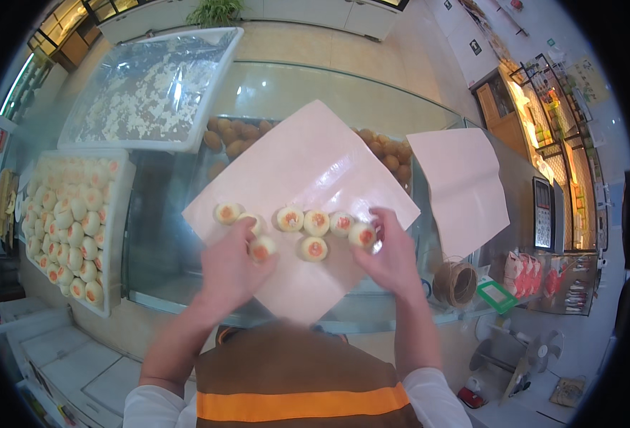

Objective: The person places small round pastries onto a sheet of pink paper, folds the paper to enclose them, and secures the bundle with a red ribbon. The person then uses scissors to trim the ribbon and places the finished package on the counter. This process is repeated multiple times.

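A pale pink sheet of wrapping paper (315, 155) lies cornerwise on the glass counter before me. My left hand (235, 267) is curled around two round white pastries with red stamps; the nearer pastry (261, 249) shows well, while my fingers partly cover the other (252, 223). Between the thumb and fingers of my right hand (387, 254) is a tilted pastry (362, 234), beside the right end of a short row. That row includes a middle pastry (316, 222). One pastry (314, 249) sits just below the row, and another (228, 213) lies beyond my left hand.
A white tray heaped with pastries (119, 235) stands at left, below a film-lined tray with crumbs (149, 96). Brown round goods (235, 136) show beneath the glass. At right are more paper (459, 187), a twine roll (454, 283), a calculator (543, 214) and a green-framed card (497, 295).
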### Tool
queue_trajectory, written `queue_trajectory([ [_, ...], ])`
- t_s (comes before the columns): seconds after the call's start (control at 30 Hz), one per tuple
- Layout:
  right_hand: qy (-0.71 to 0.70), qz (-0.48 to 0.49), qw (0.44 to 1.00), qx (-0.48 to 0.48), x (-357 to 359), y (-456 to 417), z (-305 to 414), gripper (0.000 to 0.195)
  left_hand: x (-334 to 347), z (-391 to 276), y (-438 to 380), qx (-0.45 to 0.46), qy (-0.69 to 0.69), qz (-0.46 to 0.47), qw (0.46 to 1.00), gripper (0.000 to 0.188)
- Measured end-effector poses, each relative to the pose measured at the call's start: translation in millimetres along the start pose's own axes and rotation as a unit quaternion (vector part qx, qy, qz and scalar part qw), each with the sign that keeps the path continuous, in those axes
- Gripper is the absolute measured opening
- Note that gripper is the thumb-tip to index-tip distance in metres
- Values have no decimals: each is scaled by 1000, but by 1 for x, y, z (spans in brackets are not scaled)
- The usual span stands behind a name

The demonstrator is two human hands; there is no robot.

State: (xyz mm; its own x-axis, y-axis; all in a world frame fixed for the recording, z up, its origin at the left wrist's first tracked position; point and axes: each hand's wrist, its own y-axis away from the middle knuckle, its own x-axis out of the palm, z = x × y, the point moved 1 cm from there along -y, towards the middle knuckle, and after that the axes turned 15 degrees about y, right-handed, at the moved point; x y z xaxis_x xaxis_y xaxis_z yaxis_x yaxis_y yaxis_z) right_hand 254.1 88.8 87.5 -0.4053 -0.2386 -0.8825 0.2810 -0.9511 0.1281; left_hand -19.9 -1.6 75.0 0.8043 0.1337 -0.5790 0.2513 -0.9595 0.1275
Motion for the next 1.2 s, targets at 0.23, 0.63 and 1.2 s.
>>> queue_trajectory([
  [0.23,-19,-35,996,82,59,35,-10,63,59,6,8,21,24,10,999,82],
  [0.63,106,30,963,-248,13,-1,-29,58,19,3,-18,141,-39,155,977,86],
  [1.2,13,-53,981,-187,-8,9,-13,60,10,35,57,185,17,-1,983,73],
])
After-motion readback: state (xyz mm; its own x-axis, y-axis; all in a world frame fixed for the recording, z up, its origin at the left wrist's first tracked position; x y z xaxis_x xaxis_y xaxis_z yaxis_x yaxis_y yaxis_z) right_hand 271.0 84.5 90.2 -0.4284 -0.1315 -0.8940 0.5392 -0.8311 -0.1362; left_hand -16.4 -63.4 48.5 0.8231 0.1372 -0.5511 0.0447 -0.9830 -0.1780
